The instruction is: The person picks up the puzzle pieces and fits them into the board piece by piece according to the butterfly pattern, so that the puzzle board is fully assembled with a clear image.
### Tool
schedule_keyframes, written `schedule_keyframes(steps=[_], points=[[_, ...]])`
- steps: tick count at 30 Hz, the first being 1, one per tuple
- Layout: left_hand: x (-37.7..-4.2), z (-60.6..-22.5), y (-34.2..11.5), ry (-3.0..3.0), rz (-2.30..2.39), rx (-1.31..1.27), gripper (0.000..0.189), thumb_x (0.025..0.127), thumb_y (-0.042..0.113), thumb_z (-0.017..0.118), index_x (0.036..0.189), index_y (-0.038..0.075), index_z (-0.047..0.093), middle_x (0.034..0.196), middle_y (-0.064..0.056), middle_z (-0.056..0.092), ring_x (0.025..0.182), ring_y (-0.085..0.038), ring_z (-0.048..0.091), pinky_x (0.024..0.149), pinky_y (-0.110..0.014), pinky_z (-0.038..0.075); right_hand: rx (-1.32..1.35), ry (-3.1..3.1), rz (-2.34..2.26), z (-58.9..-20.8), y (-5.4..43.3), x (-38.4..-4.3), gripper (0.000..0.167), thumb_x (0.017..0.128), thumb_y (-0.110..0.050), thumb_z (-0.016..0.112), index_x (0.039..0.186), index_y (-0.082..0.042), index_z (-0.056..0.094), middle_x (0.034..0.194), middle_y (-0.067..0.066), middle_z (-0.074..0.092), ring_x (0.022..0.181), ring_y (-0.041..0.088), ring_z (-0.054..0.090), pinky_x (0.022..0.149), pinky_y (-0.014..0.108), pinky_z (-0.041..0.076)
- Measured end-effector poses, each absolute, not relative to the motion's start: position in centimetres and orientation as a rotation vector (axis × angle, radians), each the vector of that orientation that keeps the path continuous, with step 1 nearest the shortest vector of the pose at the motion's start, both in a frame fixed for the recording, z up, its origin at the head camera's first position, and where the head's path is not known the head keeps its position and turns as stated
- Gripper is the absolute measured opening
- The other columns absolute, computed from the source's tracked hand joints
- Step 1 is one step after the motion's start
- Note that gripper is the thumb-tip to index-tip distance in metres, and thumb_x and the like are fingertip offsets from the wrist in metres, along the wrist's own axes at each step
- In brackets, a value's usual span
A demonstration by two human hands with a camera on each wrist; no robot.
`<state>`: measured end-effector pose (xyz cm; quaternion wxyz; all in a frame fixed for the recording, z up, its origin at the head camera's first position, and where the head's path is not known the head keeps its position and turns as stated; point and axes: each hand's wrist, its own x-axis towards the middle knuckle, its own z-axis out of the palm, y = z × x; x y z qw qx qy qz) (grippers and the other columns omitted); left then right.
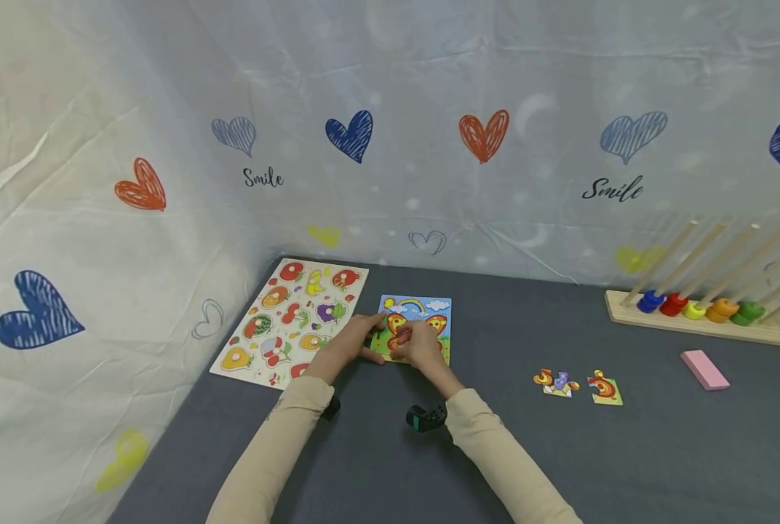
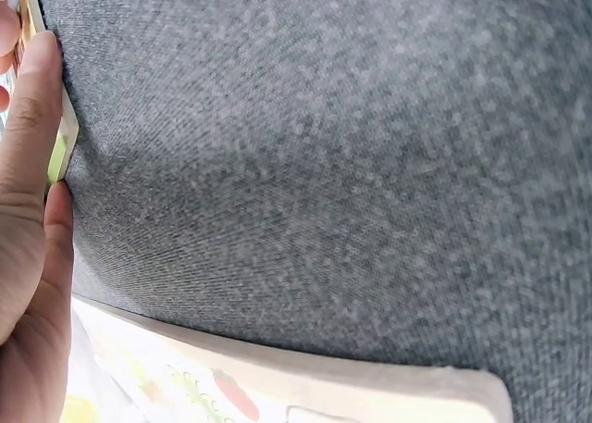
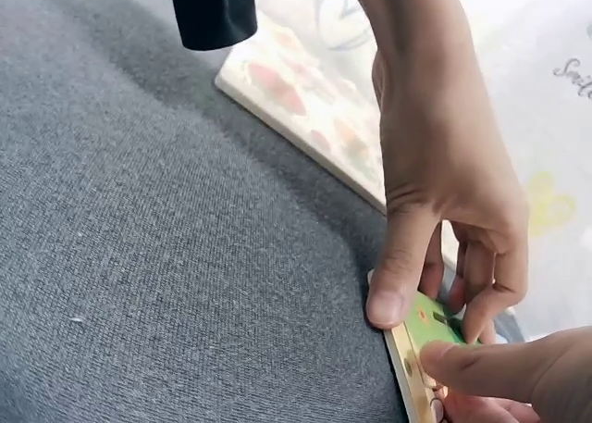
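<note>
A square butterfly puzzle (image 1: 441, 314) with a rainbow and blue sky lies flat on the dark table. My left hand (image 1: 353, 340) grips its left side, the thumb against the near edge and the fingers over the board, as the right wrist view shows. Over the lower middle, my right hand (image 1: 423, 346) bends down with its thumb (image 3: 453, 360) and fingers bunched, pinching a puzzle piece (image 3: 437, 406) mostly hidden beneath them. Two loose puzzle pieces, one orange and purple (image 1: 558, 383) and one orange and green (image 1: 605, 390), lie off to the right.
A white fruit board (image 1: 222, 370) lies close at the left, under my left forearm in the head view. Toward the right are a pink block (image 1: 705, 370) and a wooden peg stand (image 1: 691, 327) with coloured rings. A heart-printed cloth (image 1: 416, 196) hangs behind the table.
</note>
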<state>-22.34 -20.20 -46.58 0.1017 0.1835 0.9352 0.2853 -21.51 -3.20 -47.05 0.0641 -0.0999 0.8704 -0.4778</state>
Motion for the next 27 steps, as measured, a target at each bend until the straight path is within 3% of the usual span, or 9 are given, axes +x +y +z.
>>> schedule_keyframes(steps=[8, 15, 23, 27], points=[[-22.6, -46.4, -20.0, 2.741, 0.880, 0.546, 0.093, 0.070, 0.011, 0.085, 0.146, -0.004, 0.034, 0.125, -0.016, 0.057, 0.106, -0.032, 0.055, 0.095, -0.043, 0.046, -0.266, 2.513, -1.674, -46.6, -0.7, -20.9, 0.035, 0.075, 0.004, 0.078, 0.107, 0.009, 0.068, 0.092, 0.020, 0.070, 0.079, 0.028, 0.069, 0.067, 0.033, 0.057], [-22.3, -46.3, -20.3, 2.762, 0.868, 0.523, 0.095, 0.068, 0.008, 0.086, 0.145, -0.006, 0.033, 0.125, -0.016, 0.057, 0.105, -0.032, 0.054, 0.095, -0.044, 0.046, -0.157, 2.145, -1.948, -46.6, 3.6, -20.5, 0.037, 0.084, 0.006, 0.069, 0.119, 0.012, 0.060, 0.115, 0.029, 0.062, 0.101, 0.035, 0.063, 0.080, 0.036, 0.056], [-22.3, -46.2, -20.2, 2.722, 0.891, 0.449, 0.096, 0.070, 0.009, 0.085, 0.148, -0.002, 0.031, 0.128, -0.015, 0.054, 0.110, -0.032, 0.053, 0.097, -0.043, 0.045, -0.156, 2.107, -1.990, -46.6, 9.1, -20.0, 0.043, 0.087, 0.001, 0.067, 0.126, 0.012, 0.055, 0.125, 0.029, 0.057, 0.111, 0.029, 0.060, 0.085, 0.027, 0.053], [-22.3, -46.6, -20.3, 2.755, 0.828, 0.514, 0.096, 0.069, 0.012, 0.086, 0.146, -0.006, 0.032, 0.127, -0.017, 0.056, 0.108, -0.033, 0.054, 0.096, -0.043, 0.046, -0.197, 2.105, -1.989, -47.1, 11.7, -19.2, 0.046, 0.087, -0.002, 0.068, 0.129, 0.012, 0.053, 0.127, 0.029, 0.055, 0.110, 0.023, 0.061, 0.084, 0.022, 0.052]])
